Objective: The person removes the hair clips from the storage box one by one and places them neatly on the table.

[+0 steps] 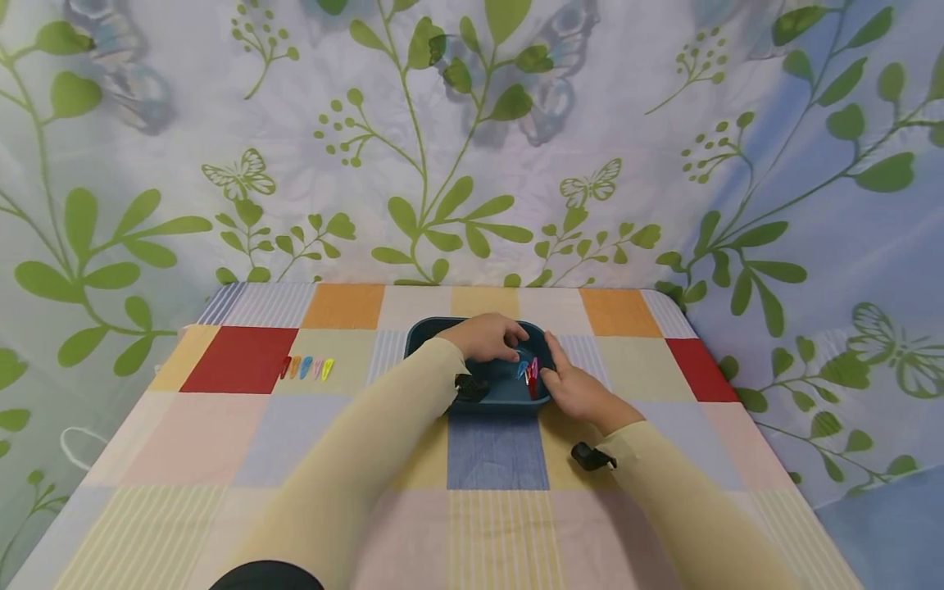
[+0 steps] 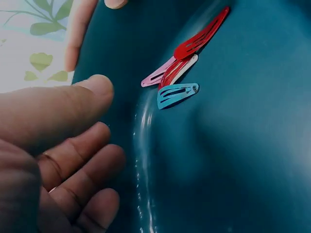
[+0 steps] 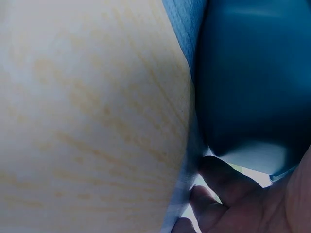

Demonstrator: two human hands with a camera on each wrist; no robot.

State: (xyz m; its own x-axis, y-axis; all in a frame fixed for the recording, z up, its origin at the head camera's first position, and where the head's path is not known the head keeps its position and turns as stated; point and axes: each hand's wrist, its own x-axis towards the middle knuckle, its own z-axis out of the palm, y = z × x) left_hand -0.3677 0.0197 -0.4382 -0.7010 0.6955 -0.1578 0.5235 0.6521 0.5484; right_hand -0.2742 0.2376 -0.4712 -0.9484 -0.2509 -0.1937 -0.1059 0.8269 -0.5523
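A dark teal tray [image 1: 501,407] sits on the table in the head view. My left hand [image 1: 483,338] hovers over its inside, fingers loosely bent with nothing between them. Thumb over the rim and fingers along the outer wall, my right hand [image 1: 583,396] grips the tray's right side. A few snap hair clips lie heaped inside: the left wrist view shows a red clip [image 2: 197,44] on top, a light blue clip [image 2: 176,95], a pink clip [image 2: 158,75] and a whitish clip [image 2: 186,69]. The left thumb [image 2: 92,92] is apart from them.
Left of the tray, several hair clips stand in a row on the patchwork tablecloth [image 1: 413,459]: a red one [image 1: 285,366], an orange one [image 1: 295,366], a blue one [image 1: 306,367], a pink one [image 1: 317,369] and a yellow one [image 1: 328,369]. A leaf-patterned curtain [image 1: 457,164] hangs behind.
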